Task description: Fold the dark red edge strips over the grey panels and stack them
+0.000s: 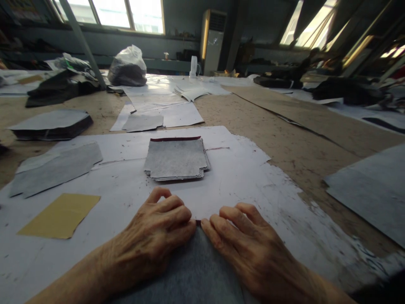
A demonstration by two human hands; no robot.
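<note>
gray panel (205, 270) lies on the near side of the white paper (215, 198), left hand (155, 232) and right hand (249, 249) curled at its dark red edge (198, 222); whether they pinch or only press it, i cannot tell. a stack of gray panels (177, 158) sits just beyond.

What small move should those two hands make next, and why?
Perhaps press along the dark red strip at the far edge of the gray piece: the left hand and right hand sit close together there, and the stack beyond shows a similar strip along its far edge.
</note>
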